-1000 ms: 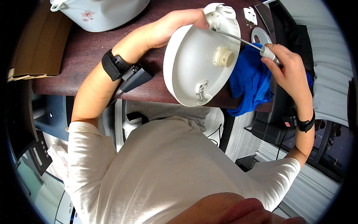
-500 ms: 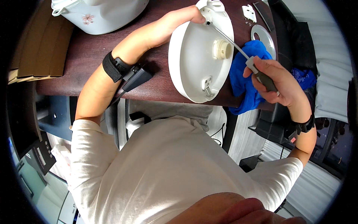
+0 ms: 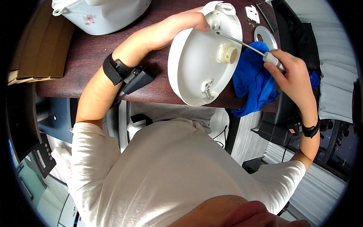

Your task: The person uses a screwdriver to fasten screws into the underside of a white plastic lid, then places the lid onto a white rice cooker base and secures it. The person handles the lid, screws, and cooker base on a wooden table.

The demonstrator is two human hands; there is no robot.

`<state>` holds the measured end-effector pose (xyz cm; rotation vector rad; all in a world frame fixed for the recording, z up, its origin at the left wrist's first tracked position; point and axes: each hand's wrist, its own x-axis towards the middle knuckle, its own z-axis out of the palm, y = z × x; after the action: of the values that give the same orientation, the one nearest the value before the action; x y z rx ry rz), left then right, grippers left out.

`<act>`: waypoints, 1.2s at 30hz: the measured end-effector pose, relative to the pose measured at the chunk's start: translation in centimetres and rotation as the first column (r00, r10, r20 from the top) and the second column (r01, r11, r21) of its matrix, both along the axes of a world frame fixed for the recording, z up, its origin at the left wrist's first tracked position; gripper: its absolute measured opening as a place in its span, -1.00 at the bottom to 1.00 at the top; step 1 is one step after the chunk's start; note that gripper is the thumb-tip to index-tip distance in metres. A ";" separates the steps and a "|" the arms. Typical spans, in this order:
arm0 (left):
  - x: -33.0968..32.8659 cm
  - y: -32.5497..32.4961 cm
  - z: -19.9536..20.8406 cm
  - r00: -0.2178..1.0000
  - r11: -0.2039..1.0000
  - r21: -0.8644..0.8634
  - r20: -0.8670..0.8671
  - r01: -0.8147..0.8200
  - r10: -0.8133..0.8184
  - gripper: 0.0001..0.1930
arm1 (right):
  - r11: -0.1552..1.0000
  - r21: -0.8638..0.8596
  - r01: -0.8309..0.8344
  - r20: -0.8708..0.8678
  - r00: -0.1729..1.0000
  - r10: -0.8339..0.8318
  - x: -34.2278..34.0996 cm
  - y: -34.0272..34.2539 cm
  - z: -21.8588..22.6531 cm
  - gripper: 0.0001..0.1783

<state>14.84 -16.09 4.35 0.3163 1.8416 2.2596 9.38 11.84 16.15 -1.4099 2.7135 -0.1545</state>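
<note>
And here's the right hand (image 3: pixel 293 73), grasping a screwdriver (image 3: pixel 269 58) by its pale handle, thumb and fingers wrapped round it. The metal shaft runs up and leftward, its tip just beside the small holes at the top inside of a white shell (image 3: pixel 196 62); whether the tip touches, I can't tell. Over to the left hand (image 3: pixel 180 25): it's gripping that same shell by the upper left of its rim, thumb hooked inside, most of the other fingers hidden behind.

The shell sits between the two hands, tilted, hollow side showing, over the near edge of the dark red table (image 3: pixel 89 73). Inside it, a cream round socket (image 3: pixel 227 53) stands out from the wall, and a metal clip (image 3: pixel 207 90) sits near the bottom.

Just right of the shell, a crumpled blue cloth (image 3: pixel 251 81) hangs over the table edge. Beyond the cloth lies a pale ring (image 3: pixel 270 35), then tiny bits (image 3: pixel 251 24), a small white plate (image 3: pixel 252 14) and a dark flat slab (image 3: pixel 267 17) alongside. Out to the far left, a flower-marked white pot (image 3: pixel 107 17), and nearer the corner, a brown cardboard box (image 3: pixel 41 43).
</note>
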 end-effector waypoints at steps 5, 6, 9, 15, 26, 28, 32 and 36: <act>0.0 -0.1 0.1 0.999 1.000 0.025 0.044 0.016 -0.017 -0.51 | 0.999 -0.018 -0.047 -0.100 0.994 0.045 0.0 -0.2 -0.2 -0.73; 0.0 -0.1 0.1 0.999 0.999 0.025 0.040 0.024 -0.025 -0.51 | 0.998 -0.017 -0.062 -0.128 0.990 0.060 -0.1 -0.1 -0.1 -0.73; 0.0 -0.2 0.2 0.999 1.000 0.008 0.039 0.027 -0.028 -0.51 | 0.996 -0.009 -0.088 -0.162 0.983 0.086 -0.4 -0.2 0.0 -0.73; 0.0 -0.1 0.2 0.998 0.999 0.011 0.046 0.037 -0.037 -0.48 | 0.994 -0.016 -0.107 -0.187 0.977 0.102 -0.3 -0.2 0.0 -0.72; 0.7 0.0 0.9 0.997 0.995 -0.067 0.003 0.071 -0.071 -0.36 | 0.989 0.075 -0.127 -0.175 0.975 0.139 -0.7 -0.9 1.3 -0.72; 0.1 -0.3 -0.1 0.998 0.992 -0.107 0.002 0.067 -0.067 -0.36 | 0.989 0.071 -0.131 -0.118 0.983 0.139 -1.2 -1.2 1.1 -0.74; -0.1 -0.1 -0.1 0.999 0.996 -0.078 0.020 0.047 -0.046 -0.37 | 0.975 0.079 0.208 0.356 0.907 -0.223 0.8 -1.3 0.3 -0.70; 0.0 -0.1 0.4 0.997 0.994 -0.078 -0.013 0.070 -0.072 -0.38 | 0.843 0.250 0.476 0.744 0.463 -0.482 1.4 -2.2 1.8 -0.63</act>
<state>14.80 -16.24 4.71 0.3810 1.8891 2.1387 10.79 9.63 17.94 -0.3113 2.1898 -0.6350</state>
